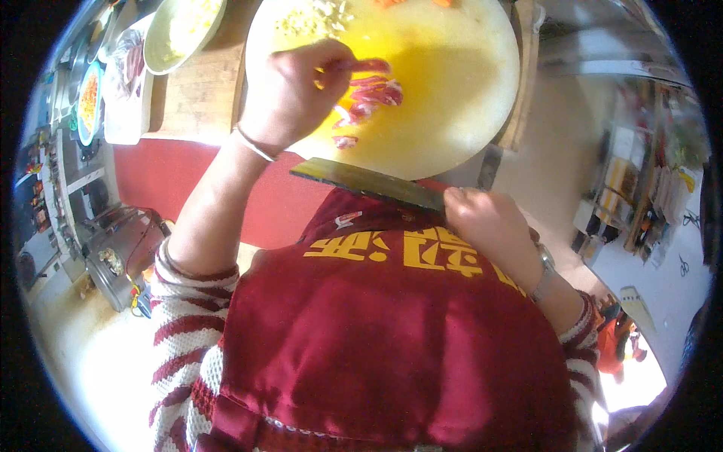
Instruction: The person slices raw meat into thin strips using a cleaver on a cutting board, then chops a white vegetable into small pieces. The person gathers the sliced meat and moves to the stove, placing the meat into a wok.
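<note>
A slim strip of raw red meat (pixel 373 65) is pinched between the thumb and fingertips of my left hand (pixel 313 85), above the round cutting board (pixel 463 107). Beneath it lies a small pile of sliced raw meat (pixel 375 96) with pale fat. One small piece of meat (pixel 345 142) sits apart, closer to me. My right hand (pixel 483 217) grips the handle of a cleaver (pixel 361 181). The blade points left, just off the board's near edge and in front of my apron (pixel 395 327). My right palm hides the handle.
Chopped pale pieces (pixel 310 20) and orange bits (pixel 390 1) occupy the board's far side. On the wooden counter (pixel 197 104) at left stand a bowl of yellowish food (pixel 152 56) and a white container with a plastic bag (pixel 124 70). Farther left is a dish of orange pieces (pixel 89 104).
</note>
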The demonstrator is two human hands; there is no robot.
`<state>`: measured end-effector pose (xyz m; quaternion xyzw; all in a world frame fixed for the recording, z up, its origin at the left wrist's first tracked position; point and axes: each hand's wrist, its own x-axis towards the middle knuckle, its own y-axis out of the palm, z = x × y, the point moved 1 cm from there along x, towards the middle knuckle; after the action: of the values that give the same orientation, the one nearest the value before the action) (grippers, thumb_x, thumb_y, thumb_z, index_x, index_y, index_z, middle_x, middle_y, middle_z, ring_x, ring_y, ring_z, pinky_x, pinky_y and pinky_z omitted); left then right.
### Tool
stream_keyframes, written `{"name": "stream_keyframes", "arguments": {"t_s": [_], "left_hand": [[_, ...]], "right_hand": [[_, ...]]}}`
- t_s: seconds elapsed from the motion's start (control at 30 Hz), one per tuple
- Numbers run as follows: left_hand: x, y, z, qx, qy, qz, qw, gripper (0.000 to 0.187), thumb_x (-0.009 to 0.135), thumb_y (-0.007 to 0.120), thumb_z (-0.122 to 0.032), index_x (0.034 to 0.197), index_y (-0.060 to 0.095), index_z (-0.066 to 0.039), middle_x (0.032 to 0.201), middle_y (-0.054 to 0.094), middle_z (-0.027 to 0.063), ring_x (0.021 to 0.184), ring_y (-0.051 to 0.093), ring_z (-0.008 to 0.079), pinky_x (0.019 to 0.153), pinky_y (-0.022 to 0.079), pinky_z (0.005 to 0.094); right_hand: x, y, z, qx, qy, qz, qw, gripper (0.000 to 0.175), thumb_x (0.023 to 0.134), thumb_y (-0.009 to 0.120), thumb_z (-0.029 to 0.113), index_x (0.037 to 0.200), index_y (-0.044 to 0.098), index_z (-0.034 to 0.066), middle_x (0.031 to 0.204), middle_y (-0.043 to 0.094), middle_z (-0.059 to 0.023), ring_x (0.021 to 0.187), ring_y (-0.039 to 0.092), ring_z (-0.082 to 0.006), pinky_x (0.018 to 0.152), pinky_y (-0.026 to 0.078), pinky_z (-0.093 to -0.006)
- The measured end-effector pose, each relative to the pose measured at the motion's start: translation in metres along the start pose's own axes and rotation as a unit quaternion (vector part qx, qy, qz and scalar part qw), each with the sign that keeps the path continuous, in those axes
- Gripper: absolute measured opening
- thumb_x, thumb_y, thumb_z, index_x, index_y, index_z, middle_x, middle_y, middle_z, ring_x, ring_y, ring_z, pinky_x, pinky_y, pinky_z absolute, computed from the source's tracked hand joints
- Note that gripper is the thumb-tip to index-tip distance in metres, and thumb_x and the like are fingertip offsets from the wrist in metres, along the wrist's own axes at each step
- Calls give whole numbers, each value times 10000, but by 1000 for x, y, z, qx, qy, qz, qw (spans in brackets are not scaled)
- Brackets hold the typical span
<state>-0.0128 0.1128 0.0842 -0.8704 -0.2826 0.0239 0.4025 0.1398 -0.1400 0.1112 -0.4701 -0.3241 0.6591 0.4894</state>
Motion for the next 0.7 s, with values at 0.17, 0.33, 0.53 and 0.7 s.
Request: {"name": "stream_keyframes", "arguments": {"t_s": [0.17,0.33,0.53,0.7], "left_hand": [[-13,-36,-4,-261,-132,-42,955,204,847,660,-17,1040,680,43,877,717,83,786,677,124,737,546,253],[-27,-59,-5,-251,-203,-102,941,220,832,663,-19,1047,698,9,886,715,79,732,653,106,662,501,206],[-53,-39,-11,-352,-304,-105,879,263,797,583,49,1043,676,33,937,721,113,765,637,131,707,506,240],[-58,35,-12,-330,-339,92,876,255,826,672,-27,1063,676,67,879,713,97,748,656,130,685,539,264]], "right_hand": [[15,3,4,34,-5,12,999,135,846,617,145,771,569,45,643,597,-143,617,638,-336,553,531,-430],[19,1,-3,169,80,18,982,219,889,612,186,806,599,-16,737,620,-248,697,629,-423,657,512,-485],[14,-5,-17,212,225,-41,950,248,916,592,181,861,626,-58,759,622,-275,747,638,-437,675,503,-460],[5,-21,-21,237,255,-21,937,314,923,574,219,766,630,-46,712,616,-263,712,627,-459,652,494,-499]]}}
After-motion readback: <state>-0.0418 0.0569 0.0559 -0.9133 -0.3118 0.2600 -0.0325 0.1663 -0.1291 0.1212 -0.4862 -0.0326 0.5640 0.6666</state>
